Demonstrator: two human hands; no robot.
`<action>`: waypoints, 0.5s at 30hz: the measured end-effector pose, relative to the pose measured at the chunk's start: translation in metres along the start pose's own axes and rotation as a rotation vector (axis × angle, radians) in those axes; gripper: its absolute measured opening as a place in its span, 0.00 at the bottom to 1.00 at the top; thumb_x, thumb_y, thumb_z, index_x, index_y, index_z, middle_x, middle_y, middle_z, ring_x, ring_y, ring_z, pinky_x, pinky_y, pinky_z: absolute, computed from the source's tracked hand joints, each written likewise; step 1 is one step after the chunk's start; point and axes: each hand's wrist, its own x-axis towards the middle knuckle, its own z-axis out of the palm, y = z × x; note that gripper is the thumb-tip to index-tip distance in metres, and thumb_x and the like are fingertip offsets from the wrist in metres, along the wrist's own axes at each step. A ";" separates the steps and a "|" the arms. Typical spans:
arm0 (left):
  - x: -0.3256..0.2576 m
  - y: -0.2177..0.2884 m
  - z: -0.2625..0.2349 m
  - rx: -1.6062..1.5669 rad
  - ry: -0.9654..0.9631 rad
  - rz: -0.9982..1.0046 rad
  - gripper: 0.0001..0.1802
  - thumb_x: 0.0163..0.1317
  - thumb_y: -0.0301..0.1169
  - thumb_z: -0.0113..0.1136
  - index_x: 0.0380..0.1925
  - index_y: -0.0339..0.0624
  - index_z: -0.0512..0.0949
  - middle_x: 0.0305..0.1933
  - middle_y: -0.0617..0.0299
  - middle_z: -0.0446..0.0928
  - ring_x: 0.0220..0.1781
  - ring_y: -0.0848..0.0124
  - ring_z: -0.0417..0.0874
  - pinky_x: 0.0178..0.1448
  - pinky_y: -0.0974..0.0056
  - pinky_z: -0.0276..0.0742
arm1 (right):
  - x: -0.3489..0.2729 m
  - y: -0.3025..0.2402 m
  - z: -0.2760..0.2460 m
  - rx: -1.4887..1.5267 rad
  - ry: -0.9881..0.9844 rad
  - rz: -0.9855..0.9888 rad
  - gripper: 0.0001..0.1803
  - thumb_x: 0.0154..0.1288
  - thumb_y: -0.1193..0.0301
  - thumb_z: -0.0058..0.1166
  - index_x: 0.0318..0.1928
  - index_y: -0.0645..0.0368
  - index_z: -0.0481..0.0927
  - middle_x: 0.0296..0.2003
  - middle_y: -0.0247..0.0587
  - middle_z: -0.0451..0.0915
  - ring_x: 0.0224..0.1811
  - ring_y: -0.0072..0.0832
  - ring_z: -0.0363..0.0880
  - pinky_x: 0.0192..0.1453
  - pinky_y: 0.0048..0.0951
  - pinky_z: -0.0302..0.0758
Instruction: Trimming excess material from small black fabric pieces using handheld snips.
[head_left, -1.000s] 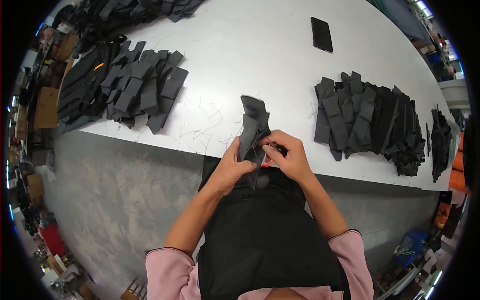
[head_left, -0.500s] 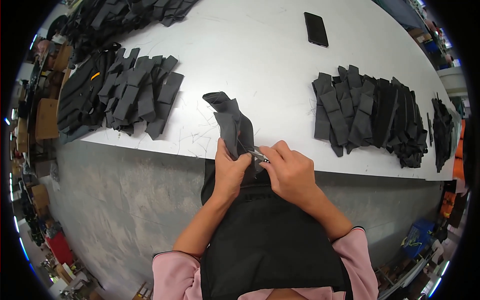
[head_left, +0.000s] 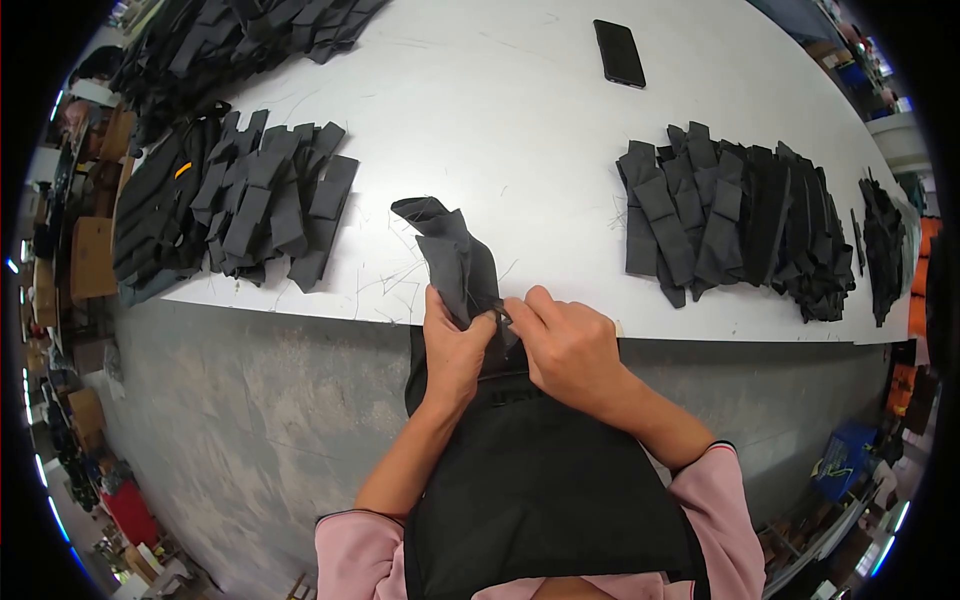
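A dark grey folded fabric strip (head_left: 452, 258) stands up from my left hand (head_left: 455, 350), whose fingers and thumb are closed round its lower end. Its upper part, with a loop-like open end, leans over the front edge of the table. My right hand (head_left: 570, 345) is closed at the strip's right side, close to the left thumb. The fingers hold small thread snips, which my hand now mostly hides; only a bit near the fingertips shows. Loose thread ends (head_left: 400, 270) lie on the white table just left of the strip.
The white table (head_left: 500, 120) bears a pile of grey strips (head_left: 285, 195) at left, another pile (head_left: 690, 210) at right, and a larger dark heap (head_left: 230, 45) at far left. A black phone (head_left: 620, 53) lies at the back. Grey floor (head_left: 250, 420) shows below the table edge.
My right hand has shifted slightly left, closer to the strip, and turned so that the snips, plainly visible before, are mostly hidden. My left hand still grips the strip.
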 end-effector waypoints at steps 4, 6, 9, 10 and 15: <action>0.000 -0.003 -0.002 -0.010 -0.017 -0.014 0.29 0.48 0.16 0.54 0.54 0.36 0.63 0.44 0.61 0.69 0.42 0.75 0.73 0.47 0.70 0.71 | -0.001 -0.001 -0.002 0.000 0.002 0.014 0.15 0.48 0.75 0.60 0.40 0.60 0.77 0.28 0.37 0.70 0.18 0.31 0.72 0.22 0.30 0.68; 0.001 -0.007 -0.003 -0.019 -0.001 0.063 0.29 0.49 0.16 0.54 0.54 0.37 0.63 0.45 0.61 0.68 0.43 0.76 0.72 0.47 0.70 0.71 | -0.003 0.001 -0.005 0.203 0.063 0.153 0.12 0.51 0.77 0.59 0.39 0.59 0.78 0.27 0.38 0.71 0.18 0.32 0.72 0.21 0.29 0.67; 0.005 -0.006 -0.004 -0.018 -0.017 0.046 0.28 0.49 0.18 0.54 0.53 0.36 0.62 0.51 0.57 0.64 0.48 0.74 0.68 0.50 0.69 0.69 | -0.005 0.005 -0.005 0.453 0.182 0.296 0.11 0.52 0.79 0.58 0.38 0.59 0.78 0.27 0.39 0.71 0.21 0.32 0.72 0.24 0.27 0.68; 0.005 -0.004 -0.004 -0.016 -0.024 0.045 0.28 0.49 0.18 0.54 0.53 0.36 0.62 0.51 0.57 0.64 0.48 0.74 0.68 0.50 0.69 0.69 | -0.006 0.007 -0.001 0.449 0.187 0.300 0.11 0.52 0.79 0.58 0.38 0.59 0.78 0.27 0.39 0.71 0.21 0.32 0.72 0.24 0.27 0.68; 0.007 0.006 -0.008 -0.019 -0.108 -0.035 0.32 0.56 0.24 0.59 0.60 0.36 0.58 0.55 0.56 0.62 0.51 0.69 0.69 0.52 0.64 0.71 | -0.003 0.004 -0.007 0.682 0.235 0.344 0.11 0.52 0.81 0.57 0.39 0.62 0.76 0.29 0.40 0.73 0.25 0.31 0.76 0.28 0.27 0.72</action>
